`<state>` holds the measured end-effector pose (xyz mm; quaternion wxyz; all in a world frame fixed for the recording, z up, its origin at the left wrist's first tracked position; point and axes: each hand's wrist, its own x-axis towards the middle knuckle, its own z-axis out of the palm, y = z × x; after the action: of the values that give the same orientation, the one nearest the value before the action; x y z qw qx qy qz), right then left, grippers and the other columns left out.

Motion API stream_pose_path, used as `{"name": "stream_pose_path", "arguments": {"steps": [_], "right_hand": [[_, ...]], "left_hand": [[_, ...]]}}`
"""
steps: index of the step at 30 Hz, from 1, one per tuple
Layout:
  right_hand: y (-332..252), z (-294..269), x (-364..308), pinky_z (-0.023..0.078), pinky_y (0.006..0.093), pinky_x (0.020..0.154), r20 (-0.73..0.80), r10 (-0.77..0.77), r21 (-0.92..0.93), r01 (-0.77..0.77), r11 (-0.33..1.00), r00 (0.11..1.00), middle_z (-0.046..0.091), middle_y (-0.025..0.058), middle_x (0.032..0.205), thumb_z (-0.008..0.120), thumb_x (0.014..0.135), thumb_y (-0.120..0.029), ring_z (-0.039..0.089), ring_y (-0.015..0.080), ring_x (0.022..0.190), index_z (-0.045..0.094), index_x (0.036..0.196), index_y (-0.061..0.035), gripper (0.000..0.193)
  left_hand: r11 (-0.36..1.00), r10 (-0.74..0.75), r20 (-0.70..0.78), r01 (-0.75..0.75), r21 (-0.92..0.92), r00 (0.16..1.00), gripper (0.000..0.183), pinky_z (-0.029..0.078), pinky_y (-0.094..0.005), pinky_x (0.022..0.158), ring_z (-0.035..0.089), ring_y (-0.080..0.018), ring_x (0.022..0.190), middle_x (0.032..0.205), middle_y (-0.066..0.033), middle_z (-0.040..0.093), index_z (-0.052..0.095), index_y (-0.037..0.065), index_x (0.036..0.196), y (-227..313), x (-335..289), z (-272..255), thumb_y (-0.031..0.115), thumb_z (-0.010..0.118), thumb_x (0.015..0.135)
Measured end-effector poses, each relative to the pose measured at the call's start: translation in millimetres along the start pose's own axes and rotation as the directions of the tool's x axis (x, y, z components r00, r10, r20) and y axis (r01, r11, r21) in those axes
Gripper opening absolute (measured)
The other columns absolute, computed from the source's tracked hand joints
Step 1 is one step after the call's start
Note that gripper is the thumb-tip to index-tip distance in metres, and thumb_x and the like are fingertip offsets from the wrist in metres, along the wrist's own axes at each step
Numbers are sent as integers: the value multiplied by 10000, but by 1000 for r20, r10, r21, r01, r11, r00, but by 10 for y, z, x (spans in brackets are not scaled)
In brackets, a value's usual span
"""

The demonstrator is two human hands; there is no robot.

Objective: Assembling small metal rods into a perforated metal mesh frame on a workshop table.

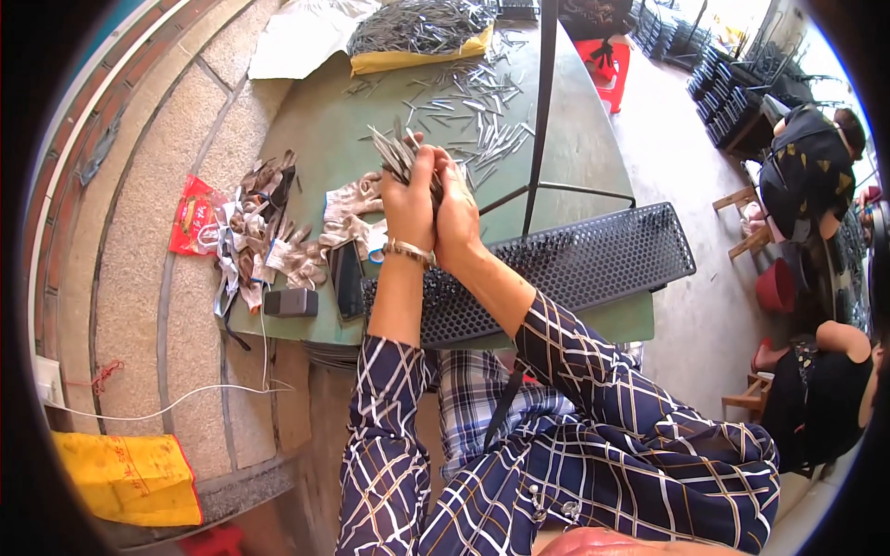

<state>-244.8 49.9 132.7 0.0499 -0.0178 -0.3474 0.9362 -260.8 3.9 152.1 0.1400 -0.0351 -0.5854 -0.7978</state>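
Observation:
Above the green table [575, 148], my left hand [408, 202] and my right hand [456, 211] are pressed together around a bundle of thin metal pins [393, 156]. The pins' ends stick out beyond my fingers, toward the far left. Palms and part of the bundle are hidden between the hands. A long black perforated tray [593, 261] lies just below my wrists, some of its holes filled with dark pieces. Many loose metal pins [482, 134] lie scattered past my hands, in front of a large heap of pins [422, 28] in a yellow-edged wrapping [422, 57].
Worn work gloves [352, 213], a phone [349, 281], a dark box [291, 303] and a red packet [197, 218] lie left. A black metal rod frame [545, 102] rises behind the tray. Two people [811, 171] sit at right, near stacked black racks [723, 97].

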Motion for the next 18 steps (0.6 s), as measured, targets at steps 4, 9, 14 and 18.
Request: {"name": "stream_pose_path", "arguments": {"steps": [4,9,14,18], "right_hand": [[-8,45,-35,383,287,961,-22,118,60,-117,991,993,514,78,1204,331,1005,-286,492,160,1095,482,1208,-33,358],[-214,-268,-263,434,307,883,103,159,-254,-129,959,982,593,98,1126,480,961,-234,563,155,1021,463,1261,30,401],[-1118,-896,-852,503,248,761,171,56,-609,61,791,984,665,112,966,524,933,-108,620,128,818,557,1184,37,292],[-1238,-1812,-1338,489,193,677,51,-49,-772,71,631,997,666,70,894,555,914,-63,601,73,755,596,1143,3,242]], "left_hand": [[942,-125,-52,102,-320,991,182,503,-270,649,561,-133,714,824,-54,591,532,17,1067,-219,198,-133,115,543,914],[694,-341,223,404,-596,913,150,454,-256,571,500,-123,704,842,-61,539,508,36,1068,30,-28,-489,95,512,930],[781,-421,213,472,-409,882,241,345,-201,520,406,-74,645,833,-22,504,485,32,1153,400,-1131,-692,126,512,932],[865,-469,-217,396,-309,856,233,369,-208,502,434,-76,625,834,-30,529,491,26,1134,184,-1884,-1385,102,531,917]]}}
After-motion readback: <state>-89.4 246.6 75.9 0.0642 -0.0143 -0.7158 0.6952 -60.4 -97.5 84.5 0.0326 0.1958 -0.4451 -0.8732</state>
